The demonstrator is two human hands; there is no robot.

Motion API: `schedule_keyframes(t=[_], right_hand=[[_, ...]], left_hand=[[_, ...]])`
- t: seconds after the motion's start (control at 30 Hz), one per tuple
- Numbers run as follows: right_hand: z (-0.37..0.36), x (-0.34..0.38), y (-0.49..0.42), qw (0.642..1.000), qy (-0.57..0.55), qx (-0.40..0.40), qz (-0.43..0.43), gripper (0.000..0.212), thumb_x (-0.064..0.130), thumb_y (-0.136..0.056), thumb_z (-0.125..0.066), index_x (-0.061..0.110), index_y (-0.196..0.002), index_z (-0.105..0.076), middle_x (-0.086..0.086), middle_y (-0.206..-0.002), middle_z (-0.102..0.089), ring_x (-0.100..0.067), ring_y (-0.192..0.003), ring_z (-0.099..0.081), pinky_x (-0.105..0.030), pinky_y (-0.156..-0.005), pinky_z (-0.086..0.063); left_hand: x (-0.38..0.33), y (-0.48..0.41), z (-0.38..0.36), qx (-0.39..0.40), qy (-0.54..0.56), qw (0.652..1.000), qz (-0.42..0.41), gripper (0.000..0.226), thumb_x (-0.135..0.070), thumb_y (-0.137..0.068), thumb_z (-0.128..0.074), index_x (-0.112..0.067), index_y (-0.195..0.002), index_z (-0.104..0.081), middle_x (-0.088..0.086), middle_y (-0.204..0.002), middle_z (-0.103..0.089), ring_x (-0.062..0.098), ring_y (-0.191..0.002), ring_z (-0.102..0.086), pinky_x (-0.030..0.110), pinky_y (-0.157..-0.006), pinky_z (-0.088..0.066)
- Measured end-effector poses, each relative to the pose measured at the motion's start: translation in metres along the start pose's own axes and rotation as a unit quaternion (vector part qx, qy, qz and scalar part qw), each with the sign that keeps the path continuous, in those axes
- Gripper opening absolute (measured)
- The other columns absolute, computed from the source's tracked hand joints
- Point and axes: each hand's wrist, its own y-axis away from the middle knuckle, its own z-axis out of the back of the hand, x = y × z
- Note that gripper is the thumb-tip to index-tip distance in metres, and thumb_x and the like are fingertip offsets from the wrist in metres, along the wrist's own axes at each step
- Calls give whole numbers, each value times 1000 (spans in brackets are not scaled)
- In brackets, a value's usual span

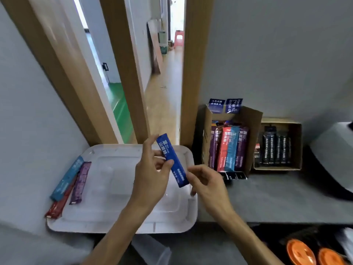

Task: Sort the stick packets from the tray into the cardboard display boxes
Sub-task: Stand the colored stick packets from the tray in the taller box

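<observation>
Holds a blue packet (172, 161) tilted above the tray (122, 224), pinched between thumb and fingers of the left hand (150, 176). Curls the fingers of the right hand (206, 180) beside the packet's lower end; cannot tell whether clamped on it. Finds three more packets (76, 184) on the tray's left edge, two cardboard boxes (252, 131) right of the tray.

Looks like an office back room to me: grey worktop (267, 197) against a bare grey wall (277, 54), cardboard display boxes (252, 127) on it, and a wood-framed doorway (193, 73) onto a long corridor (168, 83) with a red stool (179, 38).
</observation>
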Motion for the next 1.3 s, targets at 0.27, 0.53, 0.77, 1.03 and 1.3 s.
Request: schedule_keyframes(t=[0.27,0.53,0.77,1.03,1.3], right_hand=[[92,-43,7,961,83,-265,14,25,24,-90,-73,27,-108,-57,4,-97,-59,-7,-84,-58,-21,-69,-47],[131,-74,-18,977,101,-186,-20,61,28,-86,-78,21,-140,-51,6,-113,-61,-7,-93,-63,-21,-78,-54],[130,-76,-30,979,114,-170,-18,45,30,-89,-74,19,-130,-59,5,-106,-67,-4,-85,-65,-31,-82,-59],[125,-79,-37,979,119,-166,-11,19,25,-92,-71,27,-108,-62,5,-102,-69,-4,-87,-66,-28,-77,-59],[125,-78,-40,978,125,-167,-15,16,24,-92,-71,23,-103,-61,4,-98,-67,-7,-86,-64,-25,-74,-56]], left_hand=[[-49,-9,-85,125,-2,989,-80,65,-13,-95,-62,-41,-144,-29,-9,-118,-56,3,-101,-63,14,-72,-57],[-62,-34,-161,171,-83,966,-175,68,-12,-93,-65,-33,-146,-29,-13,-105,-53,-2,-93,-62,20,-83,-56],[-41,-41,-177,142,-217,923,-284,68,-16,-90,-69,-21,-149,-34,-2,-129,-44,5,-112,-48,19,-96,-45],[-39,-48,-176,67,-363,863,-346,68,-27,-82,-76,-17,-141,-44,6,-122,-45,20,-111,-50,31,-94,-47],[-44,-48,-179,78,-396,850,-338,69,-28,-86,-72,-21,-146,-39,6,-126,-45,22,-117,-48,35,-100,-45]])
